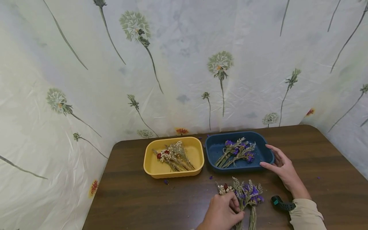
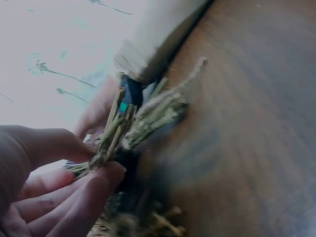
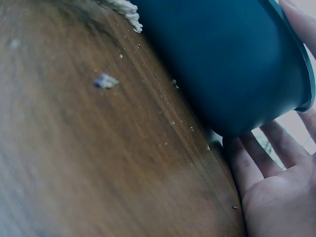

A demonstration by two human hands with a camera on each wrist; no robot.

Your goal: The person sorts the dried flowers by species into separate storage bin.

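Note:
My left hand pinches the stems of a dried-flower bunch with purple and grey-green heads at the table's front. Between thumb and fingers its cut stems show in the left wrist view. Close beside it lies another purple bunch, and a white-and-red bunch is partly hidden behind my fingers. My right hand holds the right end of the blue tray, thumb at the near rim and fingers round the end wall. Tied purple bunches lie inside that tray.
Left of the blue tray stands a yellow tray holding white-and-red dried bunches. Purple petal bits are scattered on the brown wooden table. A flower-printed curtain hangs behind the table. A dark strap is by my right wrist.

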